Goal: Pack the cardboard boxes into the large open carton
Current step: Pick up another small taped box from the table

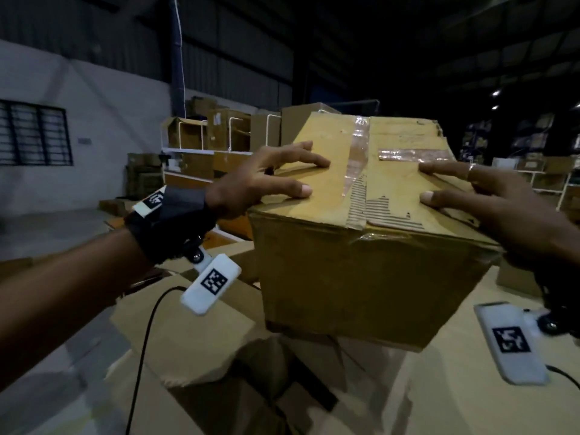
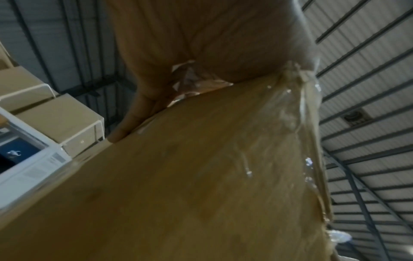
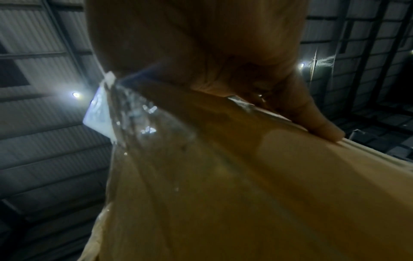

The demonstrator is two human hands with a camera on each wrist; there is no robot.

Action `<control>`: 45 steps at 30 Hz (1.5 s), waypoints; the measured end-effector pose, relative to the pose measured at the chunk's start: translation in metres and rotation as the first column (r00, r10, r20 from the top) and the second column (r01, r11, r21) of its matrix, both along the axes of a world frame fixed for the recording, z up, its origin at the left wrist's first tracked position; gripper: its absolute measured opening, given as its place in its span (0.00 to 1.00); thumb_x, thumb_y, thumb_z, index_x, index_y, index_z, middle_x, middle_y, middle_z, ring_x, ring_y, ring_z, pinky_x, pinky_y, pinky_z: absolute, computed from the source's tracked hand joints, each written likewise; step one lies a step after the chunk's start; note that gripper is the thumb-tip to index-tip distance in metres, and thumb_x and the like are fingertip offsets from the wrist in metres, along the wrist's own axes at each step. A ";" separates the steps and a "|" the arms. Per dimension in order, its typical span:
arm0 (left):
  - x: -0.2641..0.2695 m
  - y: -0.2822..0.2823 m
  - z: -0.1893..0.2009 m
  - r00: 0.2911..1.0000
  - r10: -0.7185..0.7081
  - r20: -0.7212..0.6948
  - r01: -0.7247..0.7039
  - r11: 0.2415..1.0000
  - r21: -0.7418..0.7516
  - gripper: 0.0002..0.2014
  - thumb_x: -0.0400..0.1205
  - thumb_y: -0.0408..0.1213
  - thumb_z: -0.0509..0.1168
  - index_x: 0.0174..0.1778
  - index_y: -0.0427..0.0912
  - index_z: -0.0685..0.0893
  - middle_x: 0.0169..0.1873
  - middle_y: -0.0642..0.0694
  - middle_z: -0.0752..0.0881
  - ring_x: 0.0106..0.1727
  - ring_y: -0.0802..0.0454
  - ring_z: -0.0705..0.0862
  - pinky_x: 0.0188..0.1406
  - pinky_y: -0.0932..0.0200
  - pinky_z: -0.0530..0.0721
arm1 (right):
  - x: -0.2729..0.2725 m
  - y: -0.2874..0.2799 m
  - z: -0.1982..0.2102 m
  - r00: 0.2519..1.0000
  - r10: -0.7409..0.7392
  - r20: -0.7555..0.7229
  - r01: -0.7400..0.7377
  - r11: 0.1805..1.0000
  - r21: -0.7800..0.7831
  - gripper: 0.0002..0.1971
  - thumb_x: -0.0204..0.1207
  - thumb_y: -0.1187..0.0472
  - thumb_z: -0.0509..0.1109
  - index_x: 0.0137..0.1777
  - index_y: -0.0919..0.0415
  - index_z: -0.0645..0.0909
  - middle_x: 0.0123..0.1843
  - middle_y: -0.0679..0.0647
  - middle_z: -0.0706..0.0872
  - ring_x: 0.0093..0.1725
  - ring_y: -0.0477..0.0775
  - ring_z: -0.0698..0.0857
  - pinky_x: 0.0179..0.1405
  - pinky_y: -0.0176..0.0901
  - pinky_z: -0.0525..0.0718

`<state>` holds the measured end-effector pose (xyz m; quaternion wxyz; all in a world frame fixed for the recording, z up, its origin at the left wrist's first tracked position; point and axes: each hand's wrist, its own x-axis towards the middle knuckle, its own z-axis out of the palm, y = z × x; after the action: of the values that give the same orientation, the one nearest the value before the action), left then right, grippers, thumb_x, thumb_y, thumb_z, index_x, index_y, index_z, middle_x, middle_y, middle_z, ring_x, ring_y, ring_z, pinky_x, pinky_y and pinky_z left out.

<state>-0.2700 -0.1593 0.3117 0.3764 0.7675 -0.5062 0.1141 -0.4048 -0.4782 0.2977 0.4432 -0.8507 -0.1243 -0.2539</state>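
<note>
A worn brown cardboard box [image 1: 361,277], its top sealed with clear tape and partly torn, hangs tilted above the large open carton [image 1: 194,334]. My left hand [image 1: 266,180] grips its upper left edge, palm on the side and spread fingers over the top. On the upper right edge my right hand [image 1: 470,189], a ring on one finger, holds it the same way. In the left wrist view the left hand [image 2: 178,35] presses the box side [image 2: 178,176]. The right wrist view shows the right hand [image 3: 201,35] against the taped box wall [image 3: 223,194]. The carton's dark opening lies below the box.
White racks with stacked cartons [image 1: 219,133] stand behind the box. A smaller box [image 1: 514,277] sits at the right. A black cable [image 1: 147,340] hangs from my left wrist over the carton flap. A white wall with a barred window [image 1: 34,136] is at the left.
</note>
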 end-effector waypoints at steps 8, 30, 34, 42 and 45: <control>0.097 0.035 0.034 0.997 -0.058 0.042 0.059 0.998 -0.014 0.31 0.72 0.54 0.71 0.74 0.60 0.82 0.88 0.44 0.65 0.88 0.54 0.63 0.82 0.52 0.68 | 0.084 0.041 0.030 0.995 -0.063 0.073 0.064 0.998 -0.012 0.31 0.74 0.50 0.73 0.79 0.44 0.76 0.76 0.50 0.74 0.55 0.43 0.83 0.32 0.31 0.86; 0.345 0.124 -0.023 0.957 -0.284 -0.057 0.283 0.959 -0.021 0.36 0.71 0.57 0.73 0.77 0.54 0.83 0.89 0.49 0.64 0.88 0.53 0.64 0.84 0.46 0.68 | 0.253 0.180 -0.009 0.937 -0.348 -0.032 0.347 0.937 -0.037 0.29 0.77 0.52 0.77 0.78 0.45 0.78 0.77 0.53 0.75 0.62 0.50 0.82 0.47 0.42 0.85; 0.368 0.126 -0.049 0.942 -0.310 -0.127 0.310 0.951 -0.021 0.37 0.69 0.58 0.73 0.77 0.55 0.82 0.89 0.50 0.63 0.88 0.52 0.62 0.82 0.51 0.67 | 0.269 0.188 -0.025 0.924 -0.373 -0.087 0.372 0.928 -0.036 0.29 0.75 0.50 0.80 0.77 0.45 0.80 0.79 0.52 0.76 0.71 0.55 0.80 0.56 0.48 0.87; 0.384 0.134 -0.076 0.928 -0.323 -0.185 0.326 0.945 -0.015 0.35 0.70 0.59 0.71 0.76 0.58 0.82 0.88 0.49 0.65 0.88 0.53 0.63 0.82 0.48 0.66 | 0.285 0.194 -0.046 0.906 -0.393 -0.160 0.393 0.919 -0.030 0.26 0.76 0.50 0.79 0.75 0.44 0.81 0.76 0.54 0.77 0.65 0.51 0.82 0.52 0.45 0.86; 0.381 0.135 -0.076 0.914 -0.340 -0.220 0.348 0.938 -0.005 0.34 0.70 0.59 0.70 0.75 0.58 0.82 0.87 0.50 0.68 0.87 0.57 0.64 0.78 0.56 0.68 | 0.282 0.197 -0.053 0.907 -0.376 -0.188 0.383 0.924 -0.002 0.26 0.77 0.51 0.77 0.75 0.46 0.81 0.77 0.54 0.76 0.65 0.50 0.81 0.52 0.44 0.86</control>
<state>0.1108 -0.0244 0.2359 0.4306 0.6806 -0.5909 -0.0470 -0.1228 -0.2816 0.2451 0.4096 -0.8707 0.0894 -0.2573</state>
